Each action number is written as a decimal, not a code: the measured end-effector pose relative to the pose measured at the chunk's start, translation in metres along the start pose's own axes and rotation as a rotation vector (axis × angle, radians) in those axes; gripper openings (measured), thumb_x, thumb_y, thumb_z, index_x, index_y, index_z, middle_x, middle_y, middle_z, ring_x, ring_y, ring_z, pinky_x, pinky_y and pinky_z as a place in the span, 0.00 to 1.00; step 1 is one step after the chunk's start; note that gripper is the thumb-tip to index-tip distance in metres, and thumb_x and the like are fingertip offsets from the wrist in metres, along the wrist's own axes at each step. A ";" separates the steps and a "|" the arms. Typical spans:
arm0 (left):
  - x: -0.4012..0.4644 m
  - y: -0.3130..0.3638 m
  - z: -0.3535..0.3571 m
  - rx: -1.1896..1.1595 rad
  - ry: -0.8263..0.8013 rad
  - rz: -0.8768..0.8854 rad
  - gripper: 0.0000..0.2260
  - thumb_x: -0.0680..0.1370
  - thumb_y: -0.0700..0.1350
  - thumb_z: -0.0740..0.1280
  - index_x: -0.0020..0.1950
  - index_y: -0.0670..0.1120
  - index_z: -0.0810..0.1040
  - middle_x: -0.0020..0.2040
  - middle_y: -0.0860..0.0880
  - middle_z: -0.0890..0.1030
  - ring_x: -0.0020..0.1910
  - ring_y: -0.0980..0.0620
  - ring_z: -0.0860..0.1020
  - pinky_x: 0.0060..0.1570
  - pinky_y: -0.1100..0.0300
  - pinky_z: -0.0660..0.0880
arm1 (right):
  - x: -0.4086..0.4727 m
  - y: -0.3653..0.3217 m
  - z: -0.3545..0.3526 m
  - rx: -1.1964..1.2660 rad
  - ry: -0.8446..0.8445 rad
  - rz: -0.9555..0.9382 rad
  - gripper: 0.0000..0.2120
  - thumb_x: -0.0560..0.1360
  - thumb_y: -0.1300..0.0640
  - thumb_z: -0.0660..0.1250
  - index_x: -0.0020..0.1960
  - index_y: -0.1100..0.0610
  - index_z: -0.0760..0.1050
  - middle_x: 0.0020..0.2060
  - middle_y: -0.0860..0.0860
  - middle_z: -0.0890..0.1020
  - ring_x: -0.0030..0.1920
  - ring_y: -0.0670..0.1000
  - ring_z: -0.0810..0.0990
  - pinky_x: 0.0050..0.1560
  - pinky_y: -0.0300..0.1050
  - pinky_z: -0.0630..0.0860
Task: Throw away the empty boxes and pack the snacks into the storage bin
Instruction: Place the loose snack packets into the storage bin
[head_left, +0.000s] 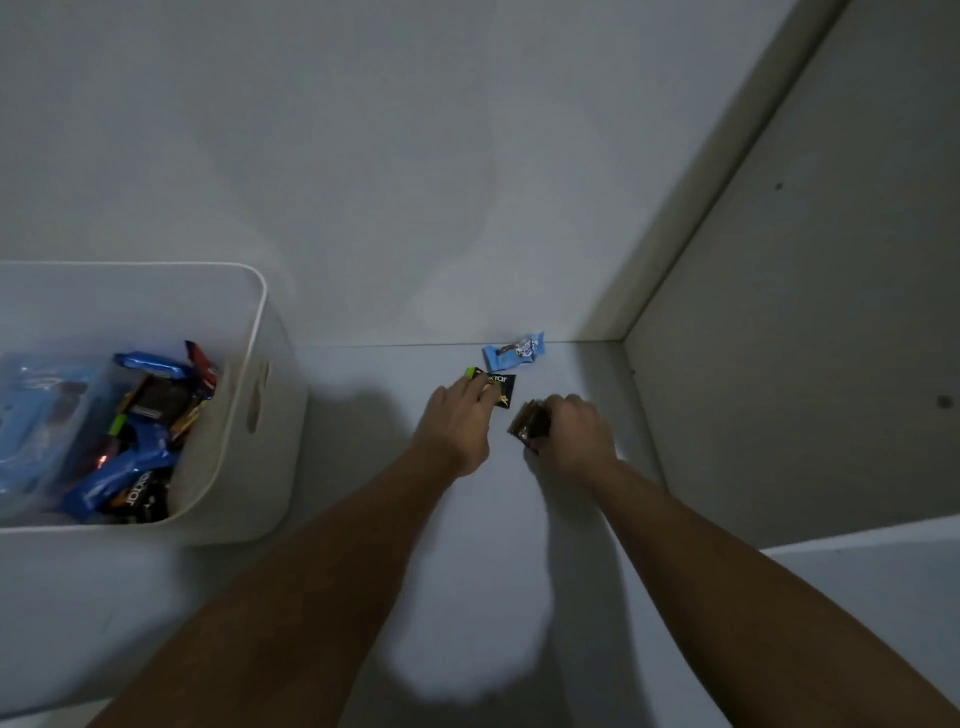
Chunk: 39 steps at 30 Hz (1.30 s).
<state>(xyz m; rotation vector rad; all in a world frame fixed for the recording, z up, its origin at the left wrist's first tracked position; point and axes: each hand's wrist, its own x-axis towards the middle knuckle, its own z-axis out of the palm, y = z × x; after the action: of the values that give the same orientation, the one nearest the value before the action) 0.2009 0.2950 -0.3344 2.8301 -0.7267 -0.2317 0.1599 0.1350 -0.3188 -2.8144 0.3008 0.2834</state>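
Observation:
A white storage bin (260, 332) stands at the left on a white shelf, holding several snack packets in blue, black and red wrappers (135, 415). Near the shelf's back right corner lie a light blue snack packet (513, 351) and a black snack packet with a green end (503, 388). My left hand (460, 423) rests on the black packet, fingers laid over its left half. My right hand (574, 431) is closed around a dark brown snack packet (529, 425), lifted slightly off the shelf.
The white back wall (415, 182) rises just behind the packets. A side panel (779, 312) closes off the right. Bare shelf surface (363, 374) lies between the bin and my hands.

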 end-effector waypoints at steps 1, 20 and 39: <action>0.002 -0.001 0.002 0.000 0.019 0.001 0.27 0.75 0.42 0.66 0.73 0.45 0.63 0.71 0.43 0.67 0.69 0.42 0.65 0.66 0.48 0.65 | 0.008 0.001 -0.002 -0.019 0.010 -0.011 0.23 0.69 0.51 0.72 0.62 0.55 0.72 0.57 0.56 0.76 0.58 0.58 0.74 0.57 0.52 0.73; -0.015 -0.029 0.001 -0.300 0.200 -0.157 0.20 0.59 0.41 0.70 0.48 0.33 0.78 0.43 0.35 0.76 0.42 0.35 0.76 0.44 0.51 0.69 | 0.038 -0.021 -0.018 -0.069 -0.053 -0.291 0.17 0.75 0.56 0.65 0.61 0.57 0.67 0.58 0.59 0.73 0.57 0.60 0.72 0.53 0.51 0.69; -0.115 -0.076 -0.212 -0.334 0.532 -0.305 0.16 0.73 0.46 0.71 0.59 0.42 0.77 0.56 0.43 0.74 0.54 0.43 0.75 0.54 0.51 0.74 | -0.032 -0.197 -0.152 0.378 0.029 -0.384 0.13 0.73 0.58 0.69 0.57 0.59 0.75 0.43 0.57 0.81 0.42 0.59 0.80 0.45 0.47 0.77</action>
<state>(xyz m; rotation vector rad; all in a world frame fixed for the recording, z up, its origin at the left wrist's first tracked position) 0.1788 0.4514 -0.1371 2.4917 -0.1268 0.3178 0.1994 0.2772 -0.1158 -2.4352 -0.1670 0.0869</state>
